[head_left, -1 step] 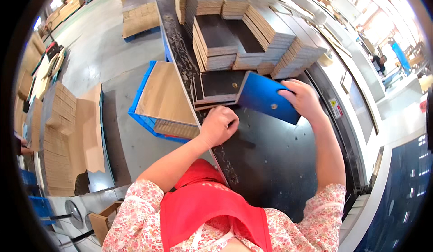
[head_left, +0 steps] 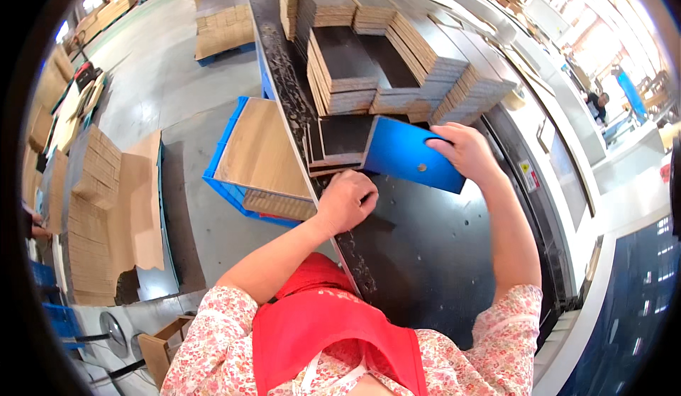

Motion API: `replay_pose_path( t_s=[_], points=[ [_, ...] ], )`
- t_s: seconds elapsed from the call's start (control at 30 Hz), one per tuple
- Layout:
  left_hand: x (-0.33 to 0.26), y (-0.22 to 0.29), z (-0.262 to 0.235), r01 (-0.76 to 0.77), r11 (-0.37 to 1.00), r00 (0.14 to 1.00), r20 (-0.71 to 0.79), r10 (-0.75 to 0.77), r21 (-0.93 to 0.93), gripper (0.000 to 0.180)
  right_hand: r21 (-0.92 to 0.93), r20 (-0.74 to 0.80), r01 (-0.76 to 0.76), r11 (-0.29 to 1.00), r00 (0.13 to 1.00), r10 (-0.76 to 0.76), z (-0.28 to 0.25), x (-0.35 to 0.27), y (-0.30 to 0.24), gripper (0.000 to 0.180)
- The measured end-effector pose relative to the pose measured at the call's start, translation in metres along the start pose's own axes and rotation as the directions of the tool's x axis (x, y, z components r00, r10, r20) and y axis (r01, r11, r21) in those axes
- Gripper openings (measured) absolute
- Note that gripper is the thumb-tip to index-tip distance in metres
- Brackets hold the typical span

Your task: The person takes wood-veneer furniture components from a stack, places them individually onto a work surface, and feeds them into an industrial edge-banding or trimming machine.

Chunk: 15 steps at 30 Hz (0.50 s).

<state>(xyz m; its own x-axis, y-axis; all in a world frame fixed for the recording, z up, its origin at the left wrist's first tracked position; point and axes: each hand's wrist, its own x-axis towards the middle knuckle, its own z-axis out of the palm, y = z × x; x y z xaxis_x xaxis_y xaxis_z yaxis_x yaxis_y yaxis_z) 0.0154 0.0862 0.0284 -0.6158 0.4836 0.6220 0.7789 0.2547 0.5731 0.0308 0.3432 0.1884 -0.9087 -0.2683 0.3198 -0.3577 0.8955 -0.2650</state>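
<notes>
The right hand (head_left: pixel 464 151) is gripping the blue board (head_left: pixel 408 156); the left hand (head_left: pixel 347 199), curled closed, is pressing beside the dark stack (head_left: pixel 345 141), which might topple if bumped.

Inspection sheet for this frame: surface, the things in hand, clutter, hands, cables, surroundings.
Surface: dark worktable, scuffed along its left edge.
Job's things: blue panel held tilted beside a small stack of dark boards.
Clutter: tall stacks of dark-topped boards at the far end.
Grippers: right hand grips the blue panel's edge; left hand rests curled at the table edge by the stack.
Cables: nothing seen.
Surroundings: blue crate with a tan sheet on the floor at left; cardboard stacks further left.
</notes>
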Motion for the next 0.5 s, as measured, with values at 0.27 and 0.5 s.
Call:
replay_pose_path(
  t_s=[0.27, 0.5],
  points=[
    [0.0, 0.009, -0.008, 0.192, 0.972, 0.981, 0.054, -0.187, -0.138, 0.042, -0.31, -0.24, 0.153, 0.938, 0.942, -0.233, 0.062, 0.094, -0.031, 0.038],
    [0.0, 0.002, -0.006, 0.18, 0.974, 0.979, 0.126, -0.162, -0.141, 0.033, -0.223, -0.217, -0.256, 0.941, 0.954, 0.208, 0.099, 0.156, -0.09, 0.077]
  ],
)
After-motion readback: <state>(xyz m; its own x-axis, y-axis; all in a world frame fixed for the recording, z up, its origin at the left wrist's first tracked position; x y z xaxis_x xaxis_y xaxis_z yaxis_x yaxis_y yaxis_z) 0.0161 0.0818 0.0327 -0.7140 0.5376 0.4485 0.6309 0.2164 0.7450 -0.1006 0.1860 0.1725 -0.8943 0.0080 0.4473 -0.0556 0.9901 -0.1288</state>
